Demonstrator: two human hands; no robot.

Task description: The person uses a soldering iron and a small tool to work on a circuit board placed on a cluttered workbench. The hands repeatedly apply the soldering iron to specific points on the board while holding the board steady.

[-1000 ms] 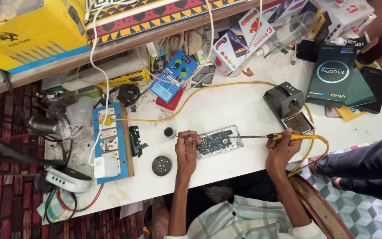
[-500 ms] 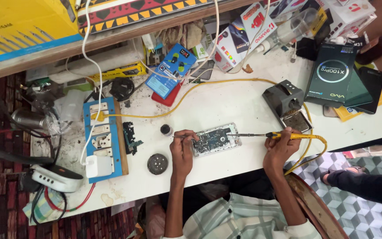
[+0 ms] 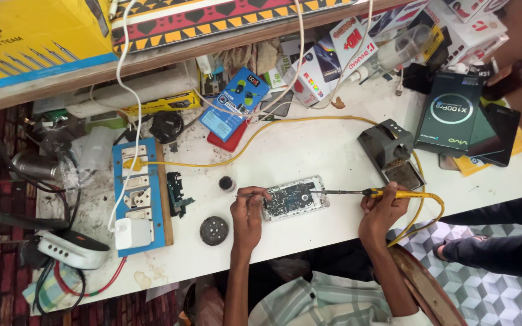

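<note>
An opened phone point(image 3: 291, 198) with its circuit board bare lies on the white table point(image 3: 309, 151) in front of me. My left hand point(image 3: 248, 212) pinches thin tweezers point(image 3: 244, 195) at the phone's left edge. My right hand point(image 3: 379, 211) grips a yellow-handled soldering iron point(image 3: 388, 193); its metal tip reaches left onto the board. A yellow cable point(image 3: 273, 130) runs from the iron's handle round the table to the blue switch board.
A grey soldering-iron stand point(image 3: 391, 150) sits to the right of the phone. A blue switch board point(image 3: 143, 190), a small round tin point(image 3: 214, 230) and a little black pot point(image 3: 226, 183) lie left. Boxes crowd the far edge. Another person's leg point(image 3: 502, 253) is at right.
The view has shifted slightly. Both hands stay at the phone with tweezers and iron; the iron's tip remains on the board.
</note>
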